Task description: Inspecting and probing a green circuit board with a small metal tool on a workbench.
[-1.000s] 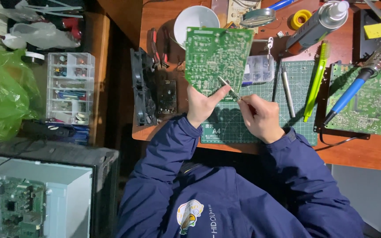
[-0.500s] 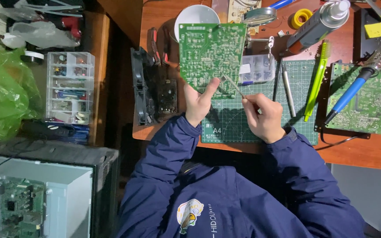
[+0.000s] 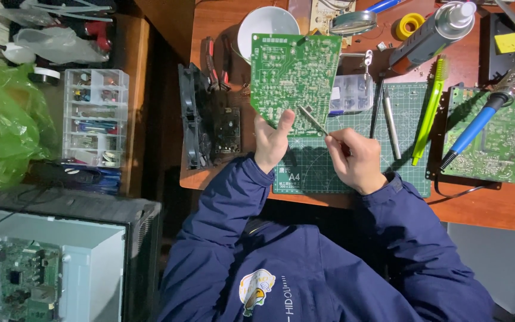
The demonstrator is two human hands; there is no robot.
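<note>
We are holding the green rectangular circuit board (image 3: 293,77) up above the green cutting mat (image 3: 353,161) on the wooden table (image 3: 484,203), our left hand (image 3: 272,140) gripping its lower edge, thumb pressed against the solder side. Compared with a second ago, the board is sitting a little higher and more squarely upright, covering part of the white bowl (image 3: 260,24). Our right hand (image 3: 356,158) is pinching thin metal tweezers (image 3: 312,119), fingers closed narrowly around them, and the tip is now touching the board's lower middle rather than hovering beside it. We judge that probing of one spot is getting under way.
</note>
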